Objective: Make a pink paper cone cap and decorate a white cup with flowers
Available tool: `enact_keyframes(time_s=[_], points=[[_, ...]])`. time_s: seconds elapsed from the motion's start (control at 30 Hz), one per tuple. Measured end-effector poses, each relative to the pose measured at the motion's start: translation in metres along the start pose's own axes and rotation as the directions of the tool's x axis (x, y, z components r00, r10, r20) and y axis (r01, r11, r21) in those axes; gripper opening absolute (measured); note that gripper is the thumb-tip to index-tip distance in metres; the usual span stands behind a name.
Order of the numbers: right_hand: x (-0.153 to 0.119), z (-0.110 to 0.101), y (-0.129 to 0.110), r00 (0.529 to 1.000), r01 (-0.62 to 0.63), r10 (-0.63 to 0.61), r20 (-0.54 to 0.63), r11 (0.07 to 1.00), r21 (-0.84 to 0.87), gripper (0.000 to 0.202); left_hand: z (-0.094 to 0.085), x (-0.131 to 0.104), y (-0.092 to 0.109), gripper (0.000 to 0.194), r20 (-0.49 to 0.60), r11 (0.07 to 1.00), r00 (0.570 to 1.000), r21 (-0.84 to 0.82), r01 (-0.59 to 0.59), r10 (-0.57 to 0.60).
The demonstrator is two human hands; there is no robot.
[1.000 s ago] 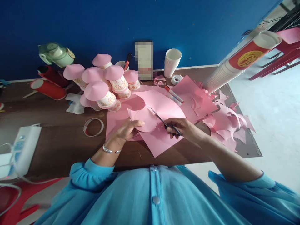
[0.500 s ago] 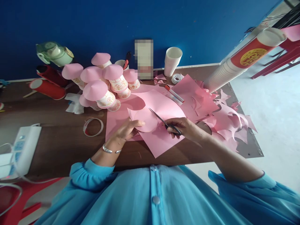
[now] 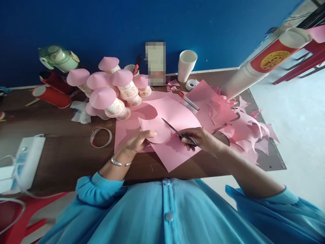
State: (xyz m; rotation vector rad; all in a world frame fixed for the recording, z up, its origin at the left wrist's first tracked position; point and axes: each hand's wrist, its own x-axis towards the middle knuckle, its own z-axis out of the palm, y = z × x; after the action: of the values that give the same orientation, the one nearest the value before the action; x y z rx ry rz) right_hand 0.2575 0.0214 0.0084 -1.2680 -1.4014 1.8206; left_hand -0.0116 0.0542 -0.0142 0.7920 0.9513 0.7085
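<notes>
My left hand (image 3: 140, 140) pinches a pink paper circle (image 3: 160, 132), thumb on top and the other fingers hidden beneath. In my right hand (image 3: 194, 138) are black-handled scissors (image 3: 175, 129), their blades pointing up and left over the circle's right edge. The blades look nearly closed; whether paper lies between them I cannot tell. A larger pink sheet (image 3: 175, 157) lies under the circle and both hands. Behind my left hand stand several decorated paper cups with pink cone tops (image 3: 103, 98).
Pink offcuts (image 3: 247, 132) spread at the right. A red-capped marker (image 3: 189, 102) lies behind the scissors. A tape roll (image 3: 101, 138) sits left of my left hand. Stacked white cups (image 3: 187, 66) stand by the wall, and a long cup stack (image 3: 265, 64) leans at the right. A power strip (image 3: 27, 162) lies left.
Hardly anything differs. Both hands, the scissors and the paper circle keep nearly the same place; the whole view has shifted very slightly.
</notes>
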Motion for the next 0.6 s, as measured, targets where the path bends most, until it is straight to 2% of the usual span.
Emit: enact_keyframes(time_s=[0.37, 0.6], points=[[0.002, -0.001, 0.002, 1.000, 0.000, 0.001, 0.011, 1.000, -0.004, 0.064, -0.004, 0.000, -0.003, 0.030, -0.011, 1.000, 1.000, -0.030, 0.007, -0.008], [-0.007, 0.005, -0.006, 1.000, -0.024, 0.024, 0.013, 0.999, 0.043, 0.055, 0.006, 0.000, 0.004, 0.027, -0.043, 0.999, 0.999, -0.040, 0.011, -0.013]])
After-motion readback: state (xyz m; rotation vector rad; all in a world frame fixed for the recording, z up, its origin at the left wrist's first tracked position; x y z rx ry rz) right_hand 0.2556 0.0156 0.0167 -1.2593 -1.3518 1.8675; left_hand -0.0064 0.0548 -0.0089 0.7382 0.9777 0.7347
